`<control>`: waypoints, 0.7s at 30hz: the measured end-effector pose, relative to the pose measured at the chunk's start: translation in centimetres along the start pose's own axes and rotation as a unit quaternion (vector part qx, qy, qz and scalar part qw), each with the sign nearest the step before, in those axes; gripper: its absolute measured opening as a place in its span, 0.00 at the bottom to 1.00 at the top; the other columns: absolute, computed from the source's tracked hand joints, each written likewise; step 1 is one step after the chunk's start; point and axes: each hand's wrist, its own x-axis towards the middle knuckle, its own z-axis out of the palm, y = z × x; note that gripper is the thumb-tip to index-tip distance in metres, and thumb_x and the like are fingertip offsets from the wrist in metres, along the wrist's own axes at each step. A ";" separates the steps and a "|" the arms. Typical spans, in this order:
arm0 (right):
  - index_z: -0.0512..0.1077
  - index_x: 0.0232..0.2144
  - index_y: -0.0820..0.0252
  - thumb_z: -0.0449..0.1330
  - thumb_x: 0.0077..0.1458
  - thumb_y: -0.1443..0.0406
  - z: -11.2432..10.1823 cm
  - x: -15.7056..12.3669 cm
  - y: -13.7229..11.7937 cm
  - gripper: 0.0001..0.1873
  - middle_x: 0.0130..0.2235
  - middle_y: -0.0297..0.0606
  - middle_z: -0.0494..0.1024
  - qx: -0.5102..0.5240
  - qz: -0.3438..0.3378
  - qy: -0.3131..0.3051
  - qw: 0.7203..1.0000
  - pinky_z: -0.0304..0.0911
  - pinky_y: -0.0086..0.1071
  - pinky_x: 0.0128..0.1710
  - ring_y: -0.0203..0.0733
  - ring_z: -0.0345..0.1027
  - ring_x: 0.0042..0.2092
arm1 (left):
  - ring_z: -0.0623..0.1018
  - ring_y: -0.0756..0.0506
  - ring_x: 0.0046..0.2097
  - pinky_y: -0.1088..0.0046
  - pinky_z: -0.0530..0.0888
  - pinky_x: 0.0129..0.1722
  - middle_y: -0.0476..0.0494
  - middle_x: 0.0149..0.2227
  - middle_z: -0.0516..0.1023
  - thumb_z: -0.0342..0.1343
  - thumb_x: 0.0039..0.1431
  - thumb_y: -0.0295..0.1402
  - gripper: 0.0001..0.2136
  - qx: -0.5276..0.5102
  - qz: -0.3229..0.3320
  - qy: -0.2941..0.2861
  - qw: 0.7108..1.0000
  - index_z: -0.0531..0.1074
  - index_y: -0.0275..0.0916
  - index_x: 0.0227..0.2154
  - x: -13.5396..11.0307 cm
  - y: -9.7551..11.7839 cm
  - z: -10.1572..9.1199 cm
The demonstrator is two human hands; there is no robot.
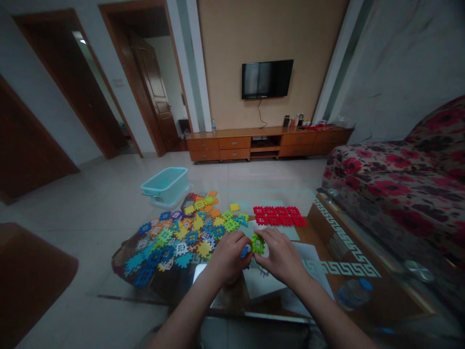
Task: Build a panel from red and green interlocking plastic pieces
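Note:
My left hand (229,254) and my right hand (281,256) meet over the glass table (348,252), fingers curled. Between them sits a green interlocking plastic tile (257,243), pinched by my right fingers. A blue tile (245,251) shows at my left fingertips, touching the green one. A heap of several coloured tiles (181,232) spreads just left of my hands. Beyond my right hand, a flat row of joined red tiles (279,216) lies on the table.
A light blue plastic tub (165,185) stands on the floor beyond the heap. A floral sofa (407,184) runs along the right. A water bottle (354,293) lies under the glass at right. White paper (312,257) lies beneath my right hand.

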 end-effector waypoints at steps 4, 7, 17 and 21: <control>0.70 0.51 0.57 0.65 0.49 0.64 -0.3 0.0 -0.3 0.25 0.50 0.45 0.75 -0.005 0.002 -0.007 1.000 0.62 0.44 0.50 0.52 0.68 0.52 | 0.74 0.42 0.45 0.66 0.70 0.44 0.45 0.41 0.75 0.62 0.55 0.29 0.10 0.004 0.004 -0.008 1.000 0.72 0.40 0.40 0.0 0.0 -0.1; 0.71 0.51 0.57 0.64 0.49 0.65 -0.5 0.0 -0.5 0.24 0.51 0.45 0.75 -0.010 0.001 -0.020 1.000 0.62 0.44 0.50 0.52 0.67 0.52 | 0.74 0.42 0.44 0.65 0.70 0.45 0.45 0.40 0.75 0.62 0.55 0.29 0.09 0.014 0.014 -0.021 1.000 0.73 0.40 0.39 -0.1 0.0 -0.1; 0.67 0.56 0.56 0.64 0.50 0.66 0.2 -0.4 0.2 0.29 0.55 0.46 0.73 0.034 -0.022 -0.046 0.998 0.61 0.48 0.56 0.53 0.65 0.56 | 0.74 0.43 0.43 0.66 0.71 0.44 0.45 0.39 0.76 0.62 0.54 0.28 0.08 -0.002 0.022 -0.032 0.999 0.73 0.41 0.38 -0.1 -0.3 -0.1; 0.56 0.64 0.54 0.64 0.50 0.65 0.5 -0.2 0.4 0.40 0.60 0.48 0.67 0.080 -0.026 -0.014 0.996 0.59 0.50 0.59 0.53 0.62 0.60 | 0.74 0.43 0.42 0.67 0.71 0.43 0.44 0.38 0.75 0.61 0.54 0.27 0.07 -0.045 0.015 0.005 0.999 0.73 0.40 0.37 -0.1 -0.6 -0.2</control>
